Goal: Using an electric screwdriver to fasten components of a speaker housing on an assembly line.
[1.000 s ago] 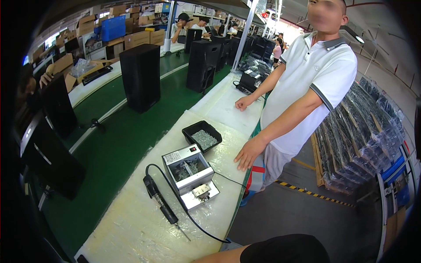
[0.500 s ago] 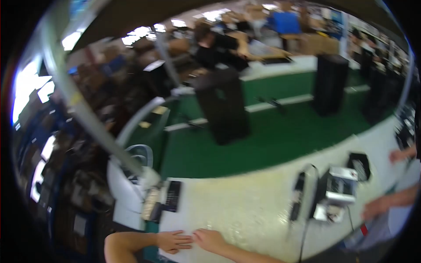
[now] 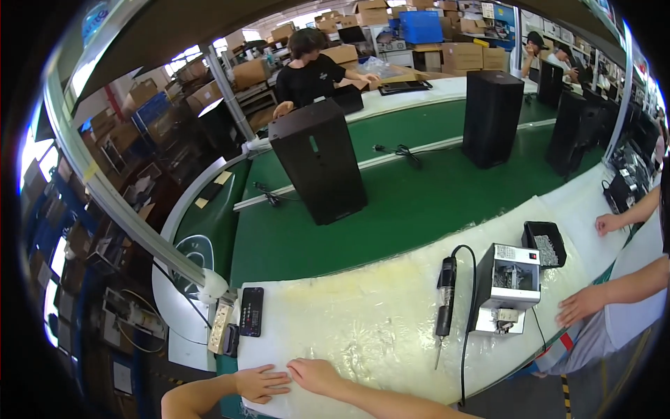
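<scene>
My left hand [image 3: 262, 383] lies palm down near the front left edge of the cream-covered worktable [image 3: 349, 300], its fingers spread and nothing in them. Just to its right rests my right hand [image 3: 317, 377], fingers loosely curled in and closed, with no object showing. Beyond the left hand a black phone-shaped device [image 3: 252, 311] lies flat, beside a beige power strip [image 3: 220, 327]. An electric screwdriver [image 3: 445, 297] lies to the right of my hands, apart from both. Farther right stands a screw feeder [image 3: 509, 279], next to a black tray of screws [image 3: 545, 246].
A green conveyor [image 3: 412, 202] runs behind the table, carrying a tall black speaker-like box [image 3: 321, 164] and several similar ones. A metal post [image 3: 132, 202] rises at left. Across the conveyor, a person in black [image 3: 310, 77] works. Another person's hands [image 3: 585, 304] rest at right.
The view has turned and sharpened, so the table's things sit farther left in the picture. My hands keep nearly the same place and pose on the table.
</scene>
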Demonstrator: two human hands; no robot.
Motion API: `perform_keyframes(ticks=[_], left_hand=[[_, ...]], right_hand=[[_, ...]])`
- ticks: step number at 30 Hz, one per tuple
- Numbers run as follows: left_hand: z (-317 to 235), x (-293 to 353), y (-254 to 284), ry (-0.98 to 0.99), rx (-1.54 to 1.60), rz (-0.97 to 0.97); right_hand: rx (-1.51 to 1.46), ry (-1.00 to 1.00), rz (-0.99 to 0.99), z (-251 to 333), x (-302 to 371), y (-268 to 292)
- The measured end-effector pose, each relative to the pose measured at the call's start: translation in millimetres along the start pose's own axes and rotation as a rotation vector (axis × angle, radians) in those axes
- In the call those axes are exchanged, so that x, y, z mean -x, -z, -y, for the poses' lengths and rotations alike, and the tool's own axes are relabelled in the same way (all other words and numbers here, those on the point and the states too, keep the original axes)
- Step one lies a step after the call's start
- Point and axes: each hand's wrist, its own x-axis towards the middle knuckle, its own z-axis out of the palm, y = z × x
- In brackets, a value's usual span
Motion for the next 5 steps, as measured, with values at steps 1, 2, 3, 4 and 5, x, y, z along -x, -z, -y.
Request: perform_keyframes(ticks=[1, 2, 3, 4, 5], left_hand=[[-1, 1, 3, 0.018, -0.003, -0.002], [-2, 2, 6, 0.013, -0.007, 0.007], [-5, -2, 12, 0.014, -0.071, 0.074], [-8, -8, 20, 0.016, -0.138, 0.141], [-8, -6, 24, 0.024, -0.149, 0.145]], right_hand=[[-0.004, 0.008, 0.009, 0, 0, -2], [-0.009, 0.008, -0.001, 1, 1, -2], [-0.02, -0.01, -0.002, 0, 2, -2], [-0.029, -0.025, -0.004, 1, 2, -1], [-0.043, -0.041, 0.006, 2, 1, -1]])
